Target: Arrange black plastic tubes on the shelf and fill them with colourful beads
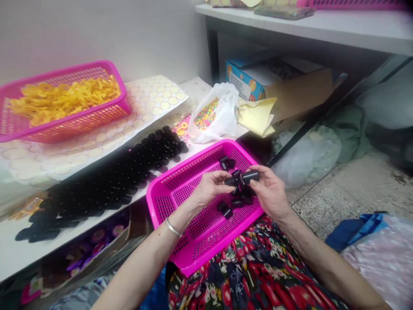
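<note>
My left hand (211, 187) pinches a small black cylindrical piece (230, 181) between thumb and fingers. In my right hand (269, 189) is another shiny black cylinder (251, 176), tilted toward the left one. Both hands are over a pink perforated basket (158, 189) resting on my lap. Several loose black pieces (225, 209) lie in the basket, some beneath my hands. Whether the two held pieces touch each other I cannot tell. Left of the basket, many black cylinders (109, 178) stand in tight rows on a white surface.
A second pink basket (121, 97) with yellow plastic pieces (64, 99) sits on sheets of round stickers (161, 97). A white plastic bag (226, 116) holds colourful beads (206, 114). An opened cardboard box (297, 94) is under the white table (355, 30) at right.
</note>
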A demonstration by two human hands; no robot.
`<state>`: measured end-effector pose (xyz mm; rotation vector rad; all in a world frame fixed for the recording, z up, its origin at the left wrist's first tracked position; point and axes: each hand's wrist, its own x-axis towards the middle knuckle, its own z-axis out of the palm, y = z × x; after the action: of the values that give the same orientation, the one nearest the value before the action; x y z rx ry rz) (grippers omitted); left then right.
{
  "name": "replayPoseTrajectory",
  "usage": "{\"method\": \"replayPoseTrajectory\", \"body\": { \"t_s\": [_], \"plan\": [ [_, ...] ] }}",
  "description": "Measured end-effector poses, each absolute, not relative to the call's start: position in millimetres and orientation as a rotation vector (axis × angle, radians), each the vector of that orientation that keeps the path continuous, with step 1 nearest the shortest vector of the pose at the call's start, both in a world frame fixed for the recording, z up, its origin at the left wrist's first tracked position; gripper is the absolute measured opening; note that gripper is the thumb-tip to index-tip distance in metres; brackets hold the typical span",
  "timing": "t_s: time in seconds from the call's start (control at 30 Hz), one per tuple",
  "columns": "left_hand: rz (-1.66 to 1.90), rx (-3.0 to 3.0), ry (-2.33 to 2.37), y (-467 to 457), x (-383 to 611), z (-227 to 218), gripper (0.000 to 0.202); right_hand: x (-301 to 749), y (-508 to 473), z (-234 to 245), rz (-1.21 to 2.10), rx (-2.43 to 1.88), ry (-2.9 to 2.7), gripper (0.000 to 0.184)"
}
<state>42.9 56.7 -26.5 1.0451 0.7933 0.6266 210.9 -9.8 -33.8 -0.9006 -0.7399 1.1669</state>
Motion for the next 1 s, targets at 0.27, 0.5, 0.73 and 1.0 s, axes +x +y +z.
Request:
{"method": "replayPoseTrajectory", "body": {
  "t_s": [0.27,0.5,0.73,1.0],
  "plan": [
    [0.66,1.026,0.783,53,44,-24,0.028,211,-7,-38,1.134,-0.939,-0.832,0.032],
    [0.598,1.106,0.815,51,47,-12,0.03,210,-10,-40,1.112,-1.047,-0.898,0.035],
    [0.663,1.628,0.978,46,52,-10,0.038,193,-11,-33,0.92,-1.354,-1.208,0.038],
    [0.624,2.019,1.001,48,31,-2,0.029,189,1,-26,1.041,-1.272,-1.696,0.062]
  ]
}}
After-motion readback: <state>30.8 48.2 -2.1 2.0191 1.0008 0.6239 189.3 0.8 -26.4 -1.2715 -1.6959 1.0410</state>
